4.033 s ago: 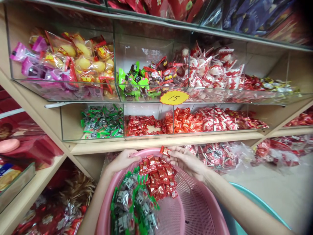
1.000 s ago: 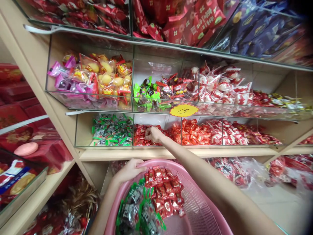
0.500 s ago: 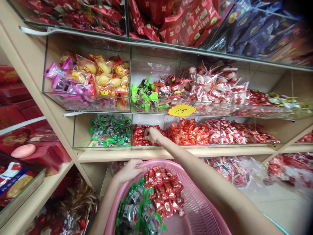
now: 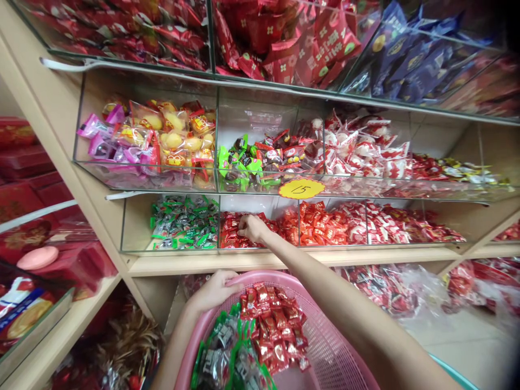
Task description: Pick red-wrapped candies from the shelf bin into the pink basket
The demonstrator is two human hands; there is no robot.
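down in a lower-shelf bin (image 4: pixel 260 205), among small red candies (image 4: pixel 231 232), resting the right hand (image 4: pixel 252 228) in a curled grip; cannot tell whether pinching one. nearer, clasping the rim of a pink basket (image 4: pixel 333 341) with the left hand (image 4: pixel 215 291); holding within it a pile of red candies (image 4: pixel 276 327) beside green-trimmed packets (image 4: pixel 225 355). left of the bin, can see green-edged sweets (image 4: pixel 184 222); farther right, orange-red wrappers (image 4: pixel 323 225); above, a yellow tag (image 4: pixel 301 189) reading 15.
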